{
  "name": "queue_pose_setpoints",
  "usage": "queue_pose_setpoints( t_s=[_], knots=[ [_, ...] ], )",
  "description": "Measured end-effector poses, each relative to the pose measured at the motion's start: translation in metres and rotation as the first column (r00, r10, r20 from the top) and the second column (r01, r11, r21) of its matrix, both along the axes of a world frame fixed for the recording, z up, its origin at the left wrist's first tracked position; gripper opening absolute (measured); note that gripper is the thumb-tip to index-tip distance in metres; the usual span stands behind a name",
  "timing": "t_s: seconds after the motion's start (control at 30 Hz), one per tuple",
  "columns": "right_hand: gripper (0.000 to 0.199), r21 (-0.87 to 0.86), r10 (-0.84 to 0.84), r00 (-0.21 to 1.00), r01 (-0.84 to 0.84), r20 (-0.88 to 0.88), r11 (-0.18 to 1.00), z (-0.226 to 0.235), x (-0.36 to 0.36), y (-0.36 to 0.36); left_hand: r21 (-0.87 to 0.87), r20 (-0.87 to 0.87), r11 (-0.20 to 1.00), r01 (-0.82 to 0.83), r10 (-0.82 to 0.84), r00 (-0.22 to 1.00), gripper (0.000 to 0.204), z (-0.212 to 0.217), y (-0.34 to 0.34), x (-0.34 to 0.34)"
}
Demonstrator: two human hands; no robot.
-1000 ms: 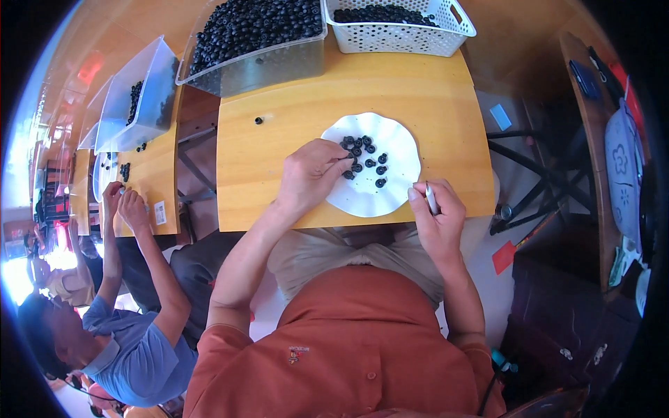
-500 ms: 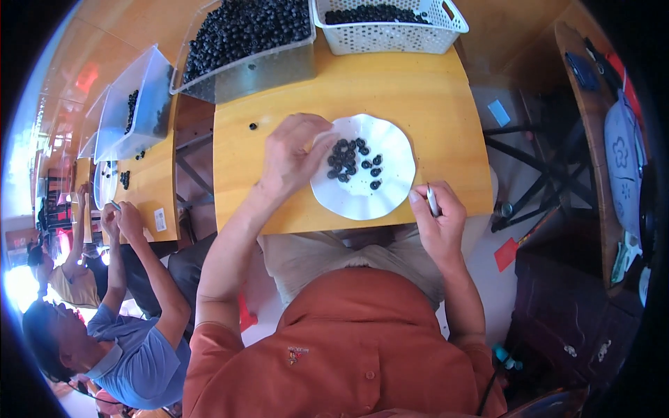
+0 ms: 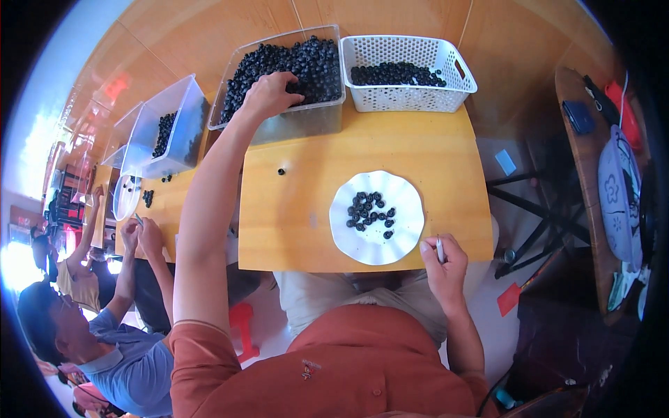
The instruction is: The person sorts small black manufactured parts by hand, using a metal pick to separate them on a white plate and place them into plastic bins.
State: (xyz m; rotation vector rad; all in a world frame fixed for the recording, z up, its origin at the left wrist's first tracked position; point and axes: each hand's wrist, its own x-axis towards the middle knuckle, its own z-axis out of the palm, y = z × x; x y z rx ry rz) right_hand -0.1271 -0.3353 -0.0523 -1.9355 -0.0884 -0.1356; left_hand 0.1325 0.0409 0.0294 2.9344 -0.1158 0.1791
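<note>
My left hand (image 3: 270, 96) is over the clear plastic bin (image 3: 296, 125), its thumb and fingers apart and touching the heap of small black round pieces (image 3: 310, 63). Some fingertips are hidden among them. My right hand (image 3: 447, 268), closed, holds a slim whitish pen-like tool (image 3: 440, 249) upright near the table's front edge. Between my hands and closer to me, a white wavy-rimmed plate (image 3: 348, 247) carries several black pieces (image 3: 367, 204), some showing a hole in the middle. One loose black piece (image 3: 281, 171) lies on the wooden table (image 3: 293, 223).
A white perforated basket (image 3: 408, 99) with black pieces stands at the back right. To the left, a co-worker (image 3: 125, 355) sits at another table with a clear bin (image 3: 164, 150). A wooden bench (image 3: 582, 139) stands at the right, holding a purple-patterned bag (image 3: 617, 195).
My left hand has moved from the plate's left side forward into the clear bin. My right hand still holds the tool by the table edge. The view has shifted, showing more of the back.
</note>
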Motion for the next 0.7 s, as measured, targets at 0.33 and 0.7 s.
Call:
queue_pose_setpoints(
  t_s=[0.33,0.7],
  knots=[
    [0.008,0.029,0.011,1.0,-0.011,-0.015,1.0,0.001,0.005,0.0,-0.101,-0.03,0.993,0.052,-0.056,0.998,0.019,-0.012,0.012,0.026],
    [0.008,0.058,0.037,0.999,-0.036,-0.015,0.998,-0.001,0.008,0.002,-0.69,0.049,0.723,0.031,0.005,0.999,0.023,0.003,0.01,-0.013]
  ],
)
